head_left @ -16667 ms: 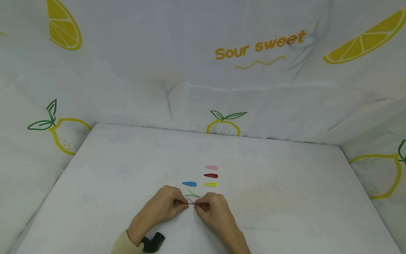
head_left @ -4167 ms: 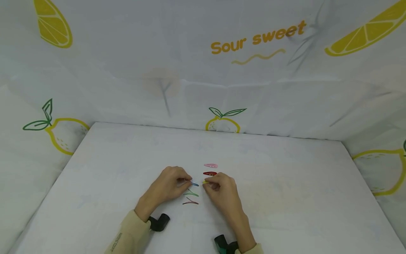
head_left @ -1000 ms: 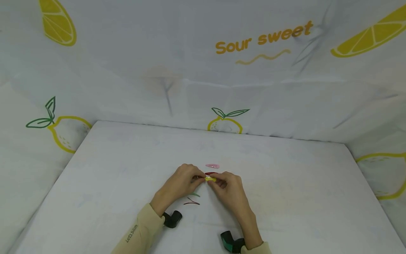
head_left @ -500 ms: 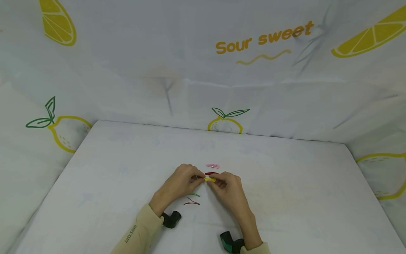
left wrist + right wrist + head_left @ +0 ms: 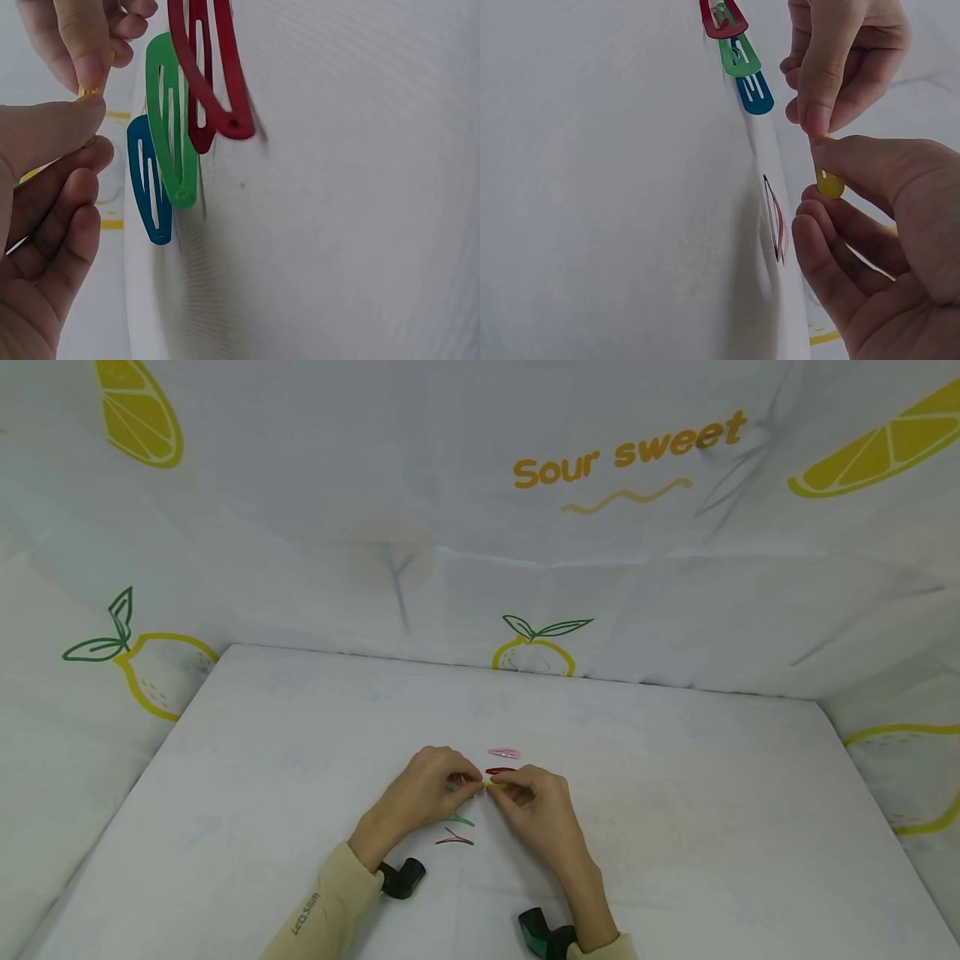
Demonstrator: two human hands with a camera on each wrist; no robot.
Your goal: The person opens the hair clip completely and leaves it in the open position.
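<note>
Both hands meet over the middle of the table around a yellow snap hair clip. My left hand pinches one end between thumb and forefinger. My right hand pinches the other end, its rounded tip showing past the thumb in the right wrist view. Fingers cover most of the clip. Beneath the left hand lie a blue hair clip, mostly hidden in the head view, and a green hair clip. Nearer the front is a dark red hair clip, its prongs spread apart like the green one's.
Just beyond the hands, a red hair clip and a pink hair clip lie flat. Black wrist devices sit at both wrists. The white table is bordered by lemon-print cloth.
Earlier both hands held the dark red clip; later the left was at the blue clip, the right at the yellow. Now both pinch the yellow clip, nearly still over the last second, less of it showing.
</note>
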